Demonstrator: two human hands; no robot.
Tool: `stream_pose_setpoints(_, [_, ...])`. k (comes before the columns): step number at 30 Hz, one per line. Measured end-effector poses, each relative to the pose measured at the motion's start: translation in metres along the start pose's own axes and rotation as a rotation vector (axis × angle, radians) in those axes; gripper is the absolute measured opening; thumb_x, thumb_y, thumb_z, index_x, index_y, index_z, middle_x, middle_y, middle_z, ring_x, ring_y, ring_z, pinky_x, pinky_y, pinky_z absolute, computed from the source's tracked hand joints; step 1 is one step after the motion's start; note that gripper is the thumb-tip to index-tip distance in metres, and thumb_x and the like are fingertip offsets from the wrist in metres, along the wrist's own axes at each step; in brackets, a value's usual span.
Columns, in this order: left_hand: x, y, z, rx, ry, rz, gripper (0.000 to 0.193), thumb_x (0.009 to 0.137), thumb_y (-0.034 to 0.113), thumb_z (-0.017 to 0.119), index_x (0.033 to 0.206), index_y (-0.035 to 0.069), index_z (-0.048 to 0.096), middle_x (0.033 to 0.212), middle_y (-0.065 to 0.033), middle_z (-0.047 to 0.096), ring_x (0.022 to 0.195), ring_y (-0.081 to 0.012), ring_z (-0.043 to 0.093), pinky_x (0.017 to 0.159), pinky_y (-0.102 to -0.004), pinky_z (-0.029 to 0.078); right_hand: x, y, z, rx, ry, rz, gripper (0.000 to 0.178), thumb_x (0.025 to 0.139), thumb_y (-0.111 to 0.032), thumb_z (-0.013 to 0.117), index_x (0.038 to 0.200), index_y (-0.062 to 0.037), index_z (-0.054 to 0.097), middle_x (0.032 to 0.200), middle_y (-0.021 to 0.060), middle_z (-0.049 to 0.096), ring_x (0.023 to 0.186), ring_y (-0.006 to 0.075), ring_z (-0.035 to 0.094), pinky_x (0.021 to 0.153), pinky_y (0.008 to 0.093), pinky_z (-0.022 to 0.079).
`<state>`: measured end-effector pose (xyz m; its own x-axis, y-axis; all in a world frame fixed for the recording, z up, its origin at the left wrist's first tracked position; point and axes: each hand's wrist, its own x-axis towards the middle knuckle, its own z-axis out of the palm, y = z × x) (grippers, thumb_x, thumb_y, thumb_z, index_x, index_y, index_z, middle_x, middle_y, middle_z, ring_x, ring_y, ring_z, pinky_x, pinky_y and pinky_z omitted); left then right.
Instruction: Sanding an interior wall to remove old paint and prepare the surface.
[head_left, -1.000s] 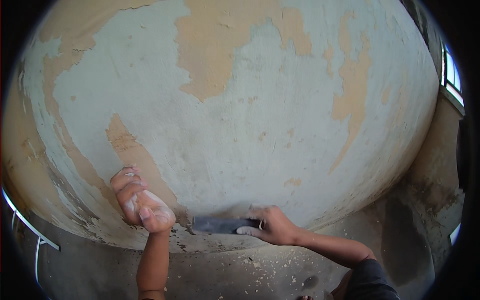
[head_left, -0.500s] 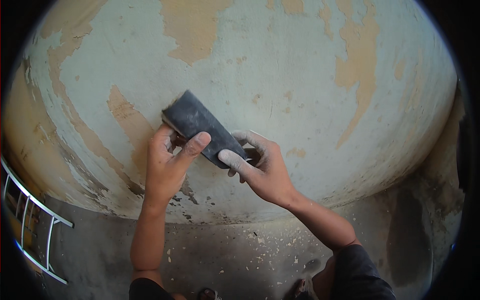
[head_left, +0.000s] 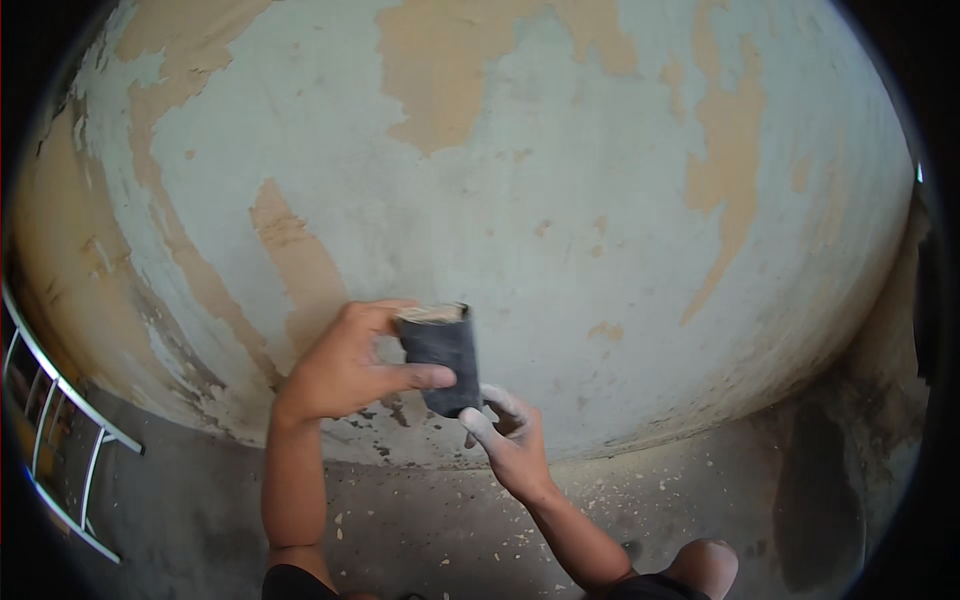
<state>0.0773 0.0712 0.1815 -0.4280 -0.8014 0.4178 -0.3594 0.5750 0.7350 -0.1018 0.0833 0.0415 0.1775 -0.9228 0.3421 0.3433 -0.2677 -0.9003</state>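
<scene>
A block wrapped in dark grey sandpaper point(head_left: 438, 345), a sanding block, is held up in front of the wall, its pale end turned upward. My left hand point(head_left: 345, 362) clasps it from the left, thumb across the dark face and fingers behind the upper end. At the lower right corner, my right hand point(head_left: 512, 440) pinches the block's edge; white dust coats its thumb and fingers. Part of the right fingers is hidden behind the block. Behind both hands stands the wall point(head_left: 590, 290), pale green paint with tan patches where it has peeled.
A metal ladder point(head_left: 90, 475) is at the far left. Paint flakes lie scattered on the grey concrete floor point(head_left: 400, 520) below the wall. A dark stain point(head_left: 815, 480) marks the floor at the right. My bent knee point(head_left: 705, 568) shows at the lower edge.
The sanding block has come down and turned from slanting to nearly upright. My left hand has swung rightward around it; my right hand has moved lower with its end.
</scene>
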Motion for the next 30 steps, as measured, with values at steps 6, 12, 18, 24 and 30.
stream_pose_setpoints(6, [-0.004,-0.018,0.028,0.041,0.105,-0.117,0.036,0.079,0.025,0.080,0.099,-0.003,0.069,0.091,-0.0086,0.070,0.086,-0.0135,0.061,0.082,-0.0319,0.048,0.000,0.041,0.003,0.253,0.048,-0.071,0.034,0.093,-0.012,0.064,0.122,0.0027,0.055,0.101,0.0070,0.063,0.080,0.0112,0.059,0.071,0.0277,0.050])
stream_pose_setpoints(12, [-0.011,-0.030,0.035,-0.105,0.257,-0.119,0.050,0.080,0.031,0.080,0.114,-0.002,0.062,0.086,-0.0045,0.061,0.082,-0.0097,0.056,0.074,-0.0279,0.047,0.008,0.038,0.004,0.172,0.187,-0.023,0.029,0.095,-0.015,0.060,0.117,0.0035,0.058,0.096,0.0067,0.065,0.074,0.0112,0.060,0.068,0.0267,0.051])
stream_pose_setpoints(18, [-0.017,-0.019,0.046,-0.023,0.645,0.293,0.042,0.088,0.036,0.071,0.112,0.006,0.053,0.074,0.0018,0.044,0.073,-0.0090,0.048,0.072,-0.0292,0.045,0.018,0.008,-0.035,0.096,0.353,-0.173,0.035,0.093,-0.017,0.065,0.122,0.0031,0.060,0.096,0.0051,0.065,0.082,0.0096,0.060,0.066,0.0248,0.049])
stream_pose_setpoints(24, [-0.042,0.041,0.061,-1.075,-0.133,0.435,0.041,0.098,0.058,0.037,0.107,0.021,0.051,0.046,-0.0020,0.029,0.045,-0.0166,0.039,0.082,-0.0706,0.035,0.021,0.011,-0.057,0.158,0.450,-0.170,0.034,0.094,-0.017,0.063,0.120,0.0037,0.059,0.095,0.0046,0.065,0.075,0.0083,0.058,0.065,0.0258,0.050])
stream_pose_setpoints(30, [-0.063,0.076,0.076,-1.621,-0.301,0.435,0.044,0.100,0.060,0.020,0.109,0.030,0.051,0.046,-0.0001,0.029,0.042,-0.0145,0.038,0.091,-0.0870,0.012,0.027,-0.003,-0.052,0.224,0.420,-0.164,0.035,0.092,-0.018,0.066,0.119,0.0046,0.061,0.092,0.0049,0.065,0.076,0.0080,0.057,0.063,0.0247,0.049])
